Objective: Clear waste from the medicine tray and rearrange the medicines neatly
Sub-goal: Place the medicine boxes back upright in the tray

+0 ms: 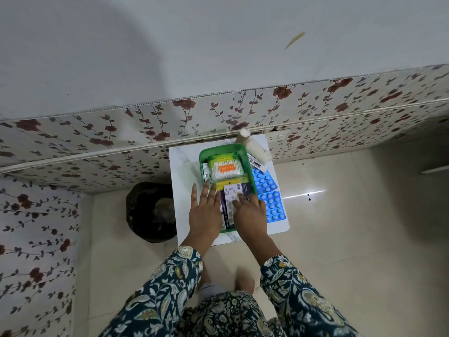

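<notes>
A green medicine tray (202, 158) sits on a small white table (182, 171). A pack of cotton buds (224, 169) fills its far half, with foil strips (205, 171) at its left. In the near half lies a dark box with a white label (232, 196). My left hand (205, 210) rests flat, fingers spread, on the tray's left side. My right hand (251, 212) lies fingers down on the labelled box. Two blue blister sheets (269, 195) lie on the table to the right of the tray.
A bandage roll (257, 150), a tan tube (244, 136) and a small dark-printed box (256, 164) lie at the table's far right corner. A black-lined waste bin (151, 211) stands on the floor left of the table. A floral-patterned wall runs behind.
</notes>
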